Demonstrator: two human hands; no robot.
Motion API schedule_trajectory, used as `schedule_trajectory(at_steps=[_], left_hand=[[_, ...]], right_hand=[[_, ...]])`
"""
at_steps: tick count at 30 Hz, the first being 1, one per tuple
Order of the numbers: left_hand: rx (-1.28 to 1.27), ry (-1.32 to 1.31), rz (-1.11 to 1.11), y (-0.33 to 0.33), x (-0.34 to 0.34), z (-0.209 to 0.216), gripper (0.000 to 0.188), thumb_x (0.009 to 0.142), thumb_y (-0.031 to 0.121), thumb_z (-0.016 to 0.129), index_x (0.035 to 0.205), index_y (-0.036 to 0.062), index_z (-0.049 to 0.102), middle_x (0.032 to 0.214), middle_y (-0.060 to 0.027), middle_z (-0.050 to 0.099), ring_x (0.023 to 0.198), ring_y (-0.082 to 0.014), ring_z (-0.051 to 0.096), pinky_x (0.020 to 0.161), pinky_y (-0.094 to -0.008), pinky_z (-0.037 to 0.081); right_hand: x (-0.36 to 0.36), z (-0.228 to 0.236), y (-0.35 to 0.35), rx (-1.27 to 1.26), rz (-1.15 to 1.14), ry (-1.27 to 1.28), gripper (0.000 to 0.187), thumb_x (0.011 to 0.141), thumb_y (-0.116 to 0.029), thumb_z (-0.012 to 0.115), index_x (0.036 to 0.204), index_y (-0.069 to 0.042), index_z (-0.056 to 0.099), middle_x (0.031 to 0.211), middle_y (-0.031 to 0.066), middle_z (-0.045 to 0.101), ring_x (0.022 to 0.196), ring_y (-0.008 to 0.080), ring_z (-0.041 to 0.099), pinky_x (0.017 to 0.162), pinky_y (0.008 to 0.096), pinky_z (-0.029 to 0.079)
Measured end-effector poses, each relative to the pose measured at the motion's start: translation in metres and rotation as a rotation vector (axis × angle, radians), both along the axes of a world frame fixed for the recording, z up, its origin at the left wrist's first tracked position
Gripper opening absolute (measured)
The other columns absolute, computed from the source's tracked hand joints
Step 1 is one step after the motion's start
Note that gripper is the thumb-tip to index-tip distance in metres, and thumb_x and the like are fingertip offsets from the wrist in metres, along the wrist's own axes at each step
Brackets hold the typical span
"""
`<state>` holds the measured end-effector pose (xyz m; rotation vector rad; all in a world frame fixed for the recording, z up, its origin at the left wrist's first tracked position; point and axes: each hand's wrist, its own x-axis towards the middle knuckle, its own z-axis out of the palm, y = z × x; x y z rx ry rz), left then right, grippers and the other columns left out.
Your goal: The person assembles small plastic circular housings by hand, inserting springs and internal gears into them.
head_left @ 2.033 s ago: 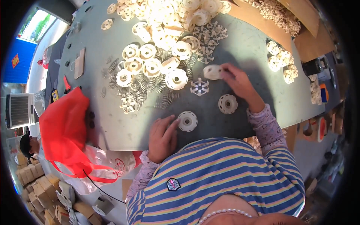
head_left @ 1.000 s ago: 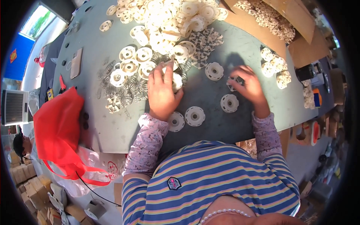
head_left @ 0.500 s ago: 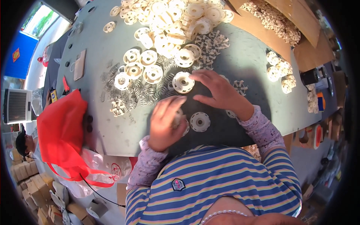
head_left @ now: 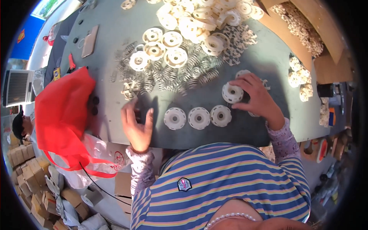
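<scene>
At the right, my right hand (head_left: 253, 96) grips a white round plastic wheel (head_left: 232, 92) by its edge, thumb and fingers on opposite sides. More white wheels stand partly behind and under that hand. Three white plastic discs (head_left: 199, 118) lie flat in a row in front of me, between my hands. My left hand (head_left: 138, 128) is open at the left, thumb apart from the fingers. Its fingertips are by a few cream star-shaped plastic pieces (head_left: 130, 90); whether they touch is hard to tell.
Metal springs (head_left: 172, 76) are heaped mid-table, with several cream wheels (head_left: 175, 57) behind them. A bigger pile of cream parts (head_left: 191, 25) lies at the far side, beside star-shaped pieces (head_left: 239, 42). A red bag (head_left: 63, 111) hangs at the left edge; cardboard boxes (head_left: 333, 69) stand far right.
My right hand has carried a wheel from beside the springs to the right. My left hand has left the discs and moved left to the star-shaped pieces. The view has shifted.
</scene>
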<state>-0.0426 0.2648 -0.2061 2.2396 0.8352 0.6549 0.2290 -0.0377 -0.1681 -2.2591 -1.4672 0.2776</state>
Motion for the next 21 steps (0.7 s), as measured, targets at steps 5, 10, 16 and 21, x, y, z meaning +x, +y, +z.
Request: schedule_trajectory(at_steps=[5,10,16,21], left_hand=[[-0.040,-0.095,-0.094,0.030,0.023,-0.031,0.040,0.095,-0.002,0.076,0.134,0.0015,0.070,0.108,-0.0082,0.075,0.094,-0.0167,0.070,0.086,-0.0309,0.057],[-0.253,-0.331,-0.068,0.033,0.004,-0.048,0.034,0.093,-0.006,0.078,0.126,0.0001,0.072,0.108,-0.0067,0.074,0.093,-0.0135,0.068,0.085,-0.0295,0.057],[0.238,-0.354,0.261,0.111,-0.018,-0.030,0.013,0.097,0.003,0.075,0.109,-0.0018,0.075,0.101,-0.0088,0.075,0.083,-0.0153,0.069,0.077,-0.0293,0.056],[0.403,-0.271,0.306,0.129,-0.034,0.000,0.011,0.093,0.001,0.076,0.104,0.0003,0.077,0.102,-0.0153,0.076,0.088,-0.0269,0.074,0.081,-0.0345,0.059]], right_hand=[[0.009,-0.008,0.001,0.082,-0.152,0.022,0.063,0.077,-0.028,0.090,0.135,-0.013,0.068,0.132,0.0120,0.062,0.130,0.0351,0.057,0.112,0.0473,0.045],[-0.007,-0.015,-0.003,0.204,-0.050,-0.169,0.049,0.085,-0.022,0.084,0.132,-0.014,0.070,0.134,0.0103,0.064,0.128,0.0337,0.059,0.111,0.0488,0.046],[-0.039,-0.023,0.002,0.172,0.001,-0.233,0.034,0.087,-0.014,0.079,0.121,-0.014,0.075,0.122,0.0045,0.069,0.123,0.0300,0.062,0.108,0.0463,0.047],[-0.040,-0.029,0.011,0.176,-0.036,-0.212,0.036,0.084,-0.010,0.080,0.120,-0.013,0.074,0.120,0.0057,0.068,0.119,0.0298,0.062,0.105,0.0456,0.048]])
